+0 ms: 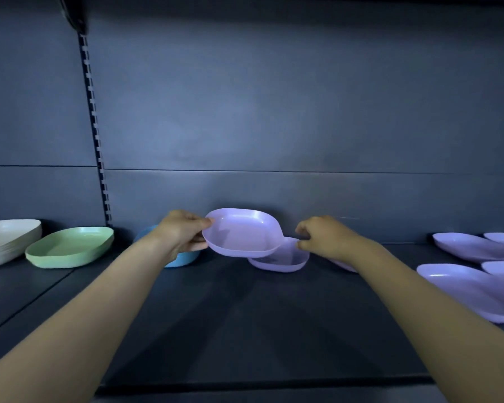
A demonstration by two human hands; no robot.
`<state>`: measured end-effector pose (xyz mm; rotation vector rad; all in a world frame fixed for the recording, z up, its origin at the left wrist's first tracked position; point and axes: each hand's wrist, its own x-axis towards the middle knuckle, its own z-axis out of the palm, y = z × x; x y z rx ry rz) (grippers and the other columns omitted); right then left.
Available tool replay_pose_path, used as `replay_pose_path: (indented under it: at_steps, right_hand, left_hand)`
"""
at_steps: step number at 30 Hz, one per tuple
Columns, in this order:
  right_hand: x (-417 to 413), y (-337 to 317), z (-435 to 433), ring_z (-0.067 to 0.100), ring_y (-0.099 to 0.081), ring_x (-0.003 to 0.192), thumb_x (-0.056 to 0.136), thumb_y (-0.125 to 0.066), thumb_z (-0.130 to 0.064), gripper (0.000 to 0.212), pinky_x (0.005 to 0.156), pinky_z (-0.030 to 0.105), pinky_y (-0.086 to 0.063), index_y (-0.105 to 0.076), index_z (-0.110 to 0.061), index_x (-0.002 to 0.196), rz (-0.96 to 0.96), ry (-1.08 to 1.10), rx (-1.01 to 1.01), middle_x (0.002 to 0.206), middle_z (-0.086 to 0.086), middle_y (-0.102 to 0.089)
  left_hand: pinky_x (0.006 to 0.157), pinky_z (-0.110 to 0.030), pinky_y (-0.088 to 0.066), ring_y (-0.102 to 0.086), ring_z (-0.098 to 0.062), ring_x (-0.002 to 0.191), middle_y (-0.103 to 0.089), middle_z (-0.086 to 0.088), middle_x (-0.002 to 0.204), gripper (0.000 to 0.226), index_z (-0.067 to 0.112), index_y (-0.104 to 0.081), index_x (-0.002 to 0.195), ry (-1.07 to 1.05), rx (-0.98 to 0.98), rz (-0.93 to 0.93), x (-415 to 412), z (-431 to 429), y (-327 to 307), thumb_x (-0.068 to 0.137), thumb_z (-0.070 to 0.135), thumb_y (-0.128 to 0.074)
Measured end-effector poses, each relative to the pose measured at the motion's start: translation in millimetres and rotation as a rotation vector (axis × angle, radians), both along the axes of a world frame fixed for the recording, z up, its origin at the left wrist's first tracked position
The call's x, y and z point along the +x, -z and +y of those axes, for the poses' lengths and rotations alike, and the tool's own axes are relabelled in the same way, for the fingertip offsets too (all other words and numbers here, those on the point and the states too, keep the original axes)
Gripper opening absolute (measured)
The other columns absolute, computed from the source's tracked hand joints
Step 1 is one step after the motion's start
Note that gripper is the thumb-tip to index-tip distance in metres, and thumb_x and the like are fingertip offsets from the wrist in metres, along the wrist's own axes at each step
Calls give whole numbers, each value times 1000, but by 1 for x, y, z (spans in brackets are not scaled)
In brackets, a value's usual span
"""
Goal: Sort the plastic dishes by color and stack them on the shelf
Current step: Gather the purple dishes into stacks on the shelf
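Observation:
My left hand (184, 232) pinches the left rim of a purple square plate (243, 234) and holds it tilted above the shelf (230, 315). Under it and to the right lies a second purple plate (285, 257). My right hand (322, 237) pinches this second plate's right rim. Behind my right wrist shows the edge of another purple plate (342, 264). A blue dish (181, 258) sits behind my left hand, mostly hidden. At the left stand a green plate (70, 247) and a stack of white plates (6, 241).
Several loose purple plates (472, 286) lie overlapping at the right end of the shelf. The dark back wall (274, 112) rises right behind the dishes, with a slotted upright rail (95, 132) at the left. The shelf's front edge (245, 386) runs along the bottom.

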<state>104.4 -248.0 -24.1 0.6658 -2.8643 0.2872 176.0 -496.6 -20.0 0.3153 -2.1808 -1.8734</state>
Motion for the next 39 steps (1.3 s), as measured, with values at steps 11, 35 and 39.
replay_pose_path:
  at_steps: [11,35,39]
  right_hand:
    - [-43,32,59,23,-58,98,89,-55,-29,24,84,34,-49,-64,-13,104,-16,3,-90,106,3,-66]
    - [-40,-12,152,18,-58,83,85,-67,-20,20,82,36,-53,-68,-7,99,-216,167,-451,94,10,-67]
    - [-24,-7,203,19,-60,82,85,-67,-17,21,82,34,-53,-67,-4,100,-242,262,-539,92,8,-64]
  left_hand:
    - [44,-17,-53,-55,-9,48,-52,-6,59,27,7,-51,63,-98,-221,-115,-87,65,34,89,8,-57]
    - [79,-32,-53,-54,-27,66,-59,-16,70,31,7,-54,62,-16,-656,20,-99,121,9,89,21,-54]
    - [82,-39,-58,-61,-27,58,-60,-11,62,35,5,-52,60,35,-468,8,-103,171,8,91,22,-57]
